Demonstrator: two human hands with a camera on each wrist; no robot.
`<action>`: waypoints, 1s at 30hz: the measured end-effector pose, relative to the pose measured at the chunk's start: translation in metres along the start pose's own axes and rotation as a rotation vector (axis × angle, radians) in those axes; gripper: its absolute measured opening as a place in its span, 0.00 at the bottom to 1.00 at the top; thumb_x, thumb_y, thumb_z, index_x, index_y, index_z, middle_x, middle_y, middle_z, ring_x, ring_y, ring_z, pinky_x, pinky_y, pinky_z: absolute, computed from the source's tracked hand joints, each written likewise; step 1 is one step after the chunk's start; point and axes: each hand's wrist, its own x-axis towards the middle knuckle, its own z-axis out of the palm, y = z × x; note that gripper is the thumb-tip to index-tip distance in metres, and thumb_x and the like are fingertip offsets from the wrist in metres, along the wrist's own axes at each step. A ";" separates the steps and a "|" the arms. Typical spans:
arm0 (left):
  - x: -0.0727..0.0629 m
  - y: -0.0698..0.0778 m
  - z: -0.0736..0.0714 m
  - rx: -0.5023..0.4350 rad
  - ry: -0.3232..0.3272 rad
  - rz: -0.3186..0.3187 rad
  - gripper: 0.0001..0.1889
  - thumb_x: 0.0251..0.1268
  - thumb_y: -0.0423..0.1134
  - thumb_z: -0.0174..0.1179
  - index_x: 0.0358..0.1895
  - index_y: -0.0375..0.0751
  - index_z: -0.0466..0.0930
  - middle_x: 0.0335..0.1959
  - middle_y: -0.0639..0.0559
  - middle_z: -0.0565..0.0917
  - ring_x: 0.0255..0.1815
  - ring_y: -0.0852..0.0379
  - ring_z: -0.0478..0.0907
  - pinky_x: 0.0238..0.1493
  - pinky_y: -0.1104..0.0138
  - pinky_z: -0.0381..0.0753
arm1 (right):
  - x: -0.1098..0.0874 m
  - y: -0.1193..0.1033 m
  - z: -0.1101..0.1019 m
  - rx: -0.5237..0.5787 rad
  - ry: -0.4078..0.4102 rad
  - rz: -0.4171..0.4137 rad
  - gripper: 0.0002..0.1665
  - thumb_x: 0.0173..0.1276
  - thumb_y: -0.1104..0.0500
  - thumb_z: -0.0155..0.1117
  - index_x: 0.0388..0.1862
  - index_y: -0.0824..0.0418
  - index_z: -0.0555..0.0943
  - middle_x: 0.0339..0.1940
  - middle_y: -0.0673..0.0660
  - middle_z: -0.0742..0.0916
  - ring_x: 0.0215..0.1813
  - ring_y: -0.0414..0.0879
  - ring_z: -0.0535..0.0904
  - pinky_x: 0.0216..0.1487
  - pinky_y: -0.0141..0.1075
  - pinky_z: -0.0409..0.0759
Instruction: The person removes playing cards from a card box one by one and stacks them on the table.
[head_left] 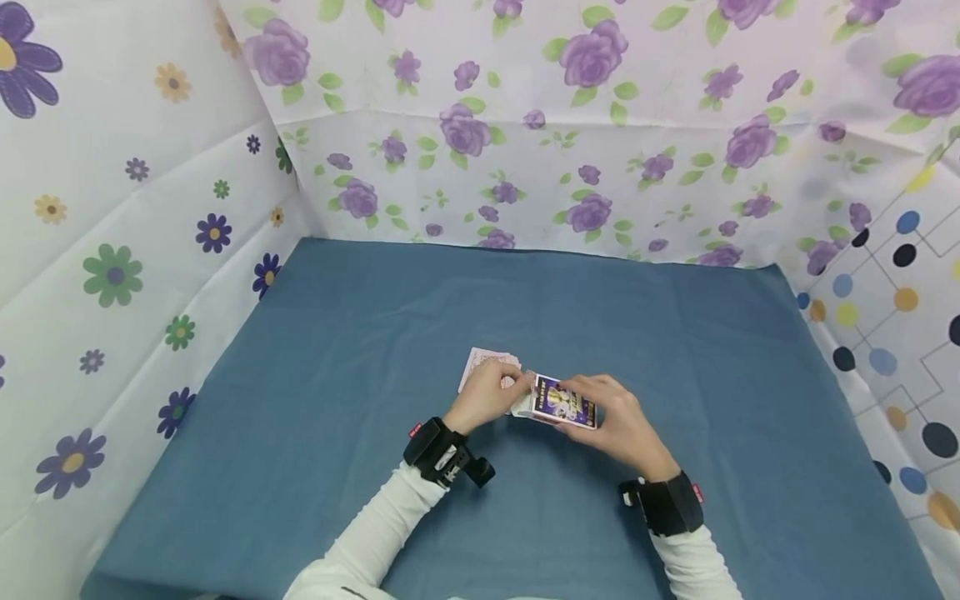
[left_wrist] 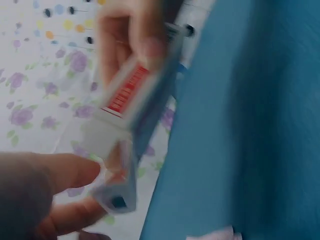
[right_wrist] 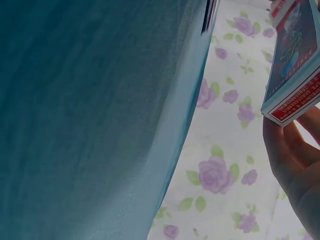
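Note:
A playing-card box (head_left: pixel 562 404) with a purple and yellow printed face is held above the cloth by my right hand (head_left: pixel 618 421), thumb on the near side and fingers on the far side. Its white end flap stands open toward my left hand (head_left: pixel 483 396), whose thumb and fingers pinch the box at that end. In the left wrist view the box (left_wrist: pixel 125 97) shows a red strip along its narrow side. The right wrist view shows the dark face of the box (right_wrist: pixel 292 55). Several pinkish playing cards (head_left: pixel 483 358) lie on the cloth, partly hidden behind my left hand.
A blue cloth (head_left: pixel 637 317) covers the table. Flower-printed sheets (head_left: pixel 465 167) hang at the back and left, and a dotted sheet (head_left: pixel 900 367) hangs at the right. Each wrist wears a black strap (head_left: pixel 435 450) with a small camera.

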 end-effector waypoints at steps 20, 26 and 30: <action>0.004 -0.002 -0.013 -0.314 -0.161 -0.189 0.18 0.61 0.38 0.66 0.16 0.33 0.76 0.11 0.58 0.59 0.14 0.61 0.53 0.20 0.69 0.54 | -0.002 0.004 -0.002 -0.006 0.023 0.009 0.32 0.53 0.49 0.78 0.58 0.52 0.81 0.54 0.55 0.85 0.57 0.51 0.77 0.48 0.48 0.78; 0.003 -0.006 -0.015 -0.314 -0.215 -0.107 0.17 0.67 0.40 0.61 0.22 0.31 0.77 0.14 0.57 0.62 0.16 0.61 0.57 0.22 0.70 0.58 | -0.001 0.003 -0.005 0.003 0.017 0.015 0.32 0.53 0.50 0.78 0.58 0.53 0.81 0.54 0.56 0.85 0.57 0.52 0.78 0.48 0.48 0.78; 0.005 -0.006 -0.015 -0.345 -0.277 -0.101 0.13 0.70 0.41 0.58 0.28 0.37 0.83 0.16 0.57 0.65 0.16 0.62 0.58 0.22 0.70 0.60 | -0.001 0.003 -0.005 0.002 0.013 0.019 0.32 0.54 0.49 0.77 0.59 0.53 0.81 0.55 0.55 0.85 0.57 0.51 0.77 0.48 0.48 0.78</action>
